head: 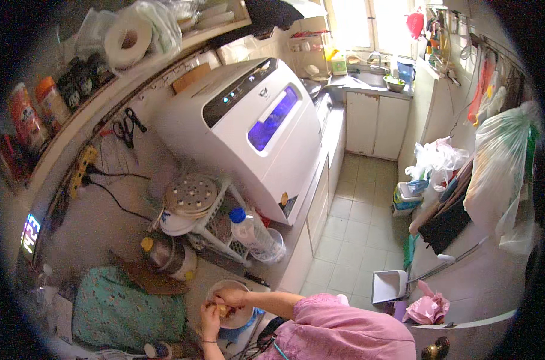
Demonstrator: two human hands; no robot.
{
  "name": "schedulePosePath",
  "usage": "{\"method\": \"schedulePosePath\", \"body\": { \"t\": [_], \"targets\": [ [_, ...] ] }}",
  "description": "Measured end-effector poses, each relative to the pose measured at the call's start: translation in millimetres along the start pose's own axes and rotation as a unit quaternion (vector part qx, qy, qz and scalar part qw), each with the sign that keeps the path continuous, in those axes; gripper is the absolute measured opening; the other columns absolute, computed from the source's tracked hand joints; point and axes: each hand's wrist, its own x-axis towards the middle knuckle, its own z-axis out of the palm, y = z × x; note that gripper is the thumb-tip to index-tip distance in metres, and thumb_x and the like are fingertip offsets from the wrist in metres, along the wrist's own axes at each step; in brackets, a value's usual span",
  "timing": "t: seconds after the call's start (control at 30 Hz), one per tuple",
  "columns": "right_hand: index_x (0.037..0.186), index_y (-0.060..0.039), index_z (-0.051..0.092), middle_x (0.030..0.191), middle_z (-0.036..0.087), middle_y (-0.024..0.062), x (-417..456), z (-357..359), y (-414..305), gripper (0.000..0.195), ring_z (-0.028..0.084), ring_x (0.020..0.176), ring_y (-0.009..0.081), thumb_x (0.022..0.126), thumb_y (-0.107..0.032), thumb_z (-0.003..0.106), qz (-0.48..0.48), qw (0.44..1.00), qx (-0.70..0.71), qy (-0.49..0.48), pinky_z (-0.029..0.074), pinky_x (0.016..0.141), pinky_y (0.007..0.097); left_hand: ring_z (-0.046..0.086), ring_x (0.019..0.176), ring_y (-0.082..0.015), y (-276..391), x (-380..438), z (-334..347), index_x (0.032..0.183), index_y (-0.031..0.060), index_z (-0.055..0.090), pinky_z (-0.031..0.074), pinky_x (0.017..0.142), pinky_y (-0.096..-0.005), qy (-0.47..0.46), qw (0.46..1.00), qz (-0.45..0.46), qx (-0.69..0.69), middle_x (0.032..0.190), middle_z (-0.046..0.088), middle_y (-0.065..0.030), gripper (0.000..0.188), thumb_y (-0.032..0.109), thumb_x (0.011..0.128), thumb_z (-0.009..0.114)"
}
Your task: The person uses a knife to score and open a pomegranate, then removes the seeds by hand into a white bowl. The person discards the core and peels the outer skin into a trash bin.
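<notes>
Over a white bowl on the counter, my left hand and my right hand meet with fingers pinched together. Between them is a small pale yellow piece, likely food, too small to name exactly. The right hand lies across the bowl's far rim; the left is at its left edge, a thin dark band on the wrist. Dark reddish-brown bits show inside the bowl. Under and beside it lies something blue, a cloth or plastic.
Near the bowl are a knife with a dark handle, a blue-capped plastic bottle, a jar with a yellow lid and a green patterned cloth. Beyond stand a plastic rack and a white countertop dishwasher.
</notes>
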Motion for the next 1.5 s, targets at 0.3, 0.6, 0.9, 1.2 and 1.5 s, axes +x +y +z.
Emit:
{"method": "schedulePosePath", "body": {
  "t": [0.3, 0.6, 0.9, 1.2, 1.5],
  "targets": [
    [0.093, -0.0014, 0.059, 0.091, 0.062, 0.0231, 8, 8, 5, 0.038, 0.058, 0.084, 0.0417, 0.093, -0.035, 0.041, -0.025, 0.997, -0.070, 0.020, 0.044, 0.074, 0.0491, 0.057, 0.082, -0.0365, -23, 10, 2, 0.090, -0.0032, 0.063, 0.046, 0.076, -0.0413, -0.014, 1.000, -0.026, 0.008, 0.088, 0.059, -0.0201, 0.022, 0.017, 0.083, 0.057],
    [0.104, -0.0042, 0.062, 0.102, 0.062, 0.0217, 5, 4, 2, 0.043, 0.057, 0.094, 0.0405, 0.094, -0.040, 0.039, -0.010, 0.998, -0.067, 0.015, 0.042, 0.083, 0.0466, 0.051, 0.099, -0.0373, -15, 12, 0, 0.086, -0.0033, 0.066, 0.041, 0.088, -0.0439, -0.007, 0.998, 0.030, 0.045, 0.103, 0.054, -0.0224, 0.021, 0.016, 0.081, 0.059],
    [0.123, -0.0115, 0.054, 0.117, 0.056, 0.0193, 11, 4, -12, 0.038, 0.051, 0.113, 0.0381, 0.087, -0.024, 0.048, 0.052, 0.998, -0.037, -0.020, 0.040, 0.097, 0.0446, 0.050, 0.098, -0.0379, -51, 28, 11, 0.084, -0.0031, 0.064, 0.041, 0.087, -0.0446, 0.021, 0.999, 0.037, 0.030, 0.098, 0.055, -0.0219, 0.019, 0.014, 0.078, 0.060],
    [0.106, -0.0056, 0.061, 0.108, 0.061, 0.0168, 25, 24, 13, 0.032, 0.053, 0.107, 0.0355, 0.084, -0.028, 0.053, 0.001, 0.959, -0.270, -0.083, 0.040, 0.094, 0.0405, 0.050, 0.097, -0.0391, -16, 21, 13, 0.084, -0.0017, 0.064, 0.040, 0.086, -0.0456, 0.056, 0.987, 0.067, 0.134, 0.097, 0.056, -0.0233, 0.016, 0.012, 0.077, 0.059],
    [0.105, -0.0042, 0.062, 0.101, 0.064, 0.0186, 6, 13, 9, 0.038, 0.061, 0.091, 0.0365, 0.083, -0.035, 0.053, -0.016, 0.983, -0.185, -0.016, 0.046, 0.082, 0.0464, 0.050, 0.099, -0.0393, -16, 10, 18, 0.087, -0.0031, 0.063, 0.041, 0.087, -0.0450, 0.078, 0.992, 0.079, 0.066, 0.100, 0.054, -0.0232, 0.017, 0.011, 0.079, 0.058]
  ]
}}
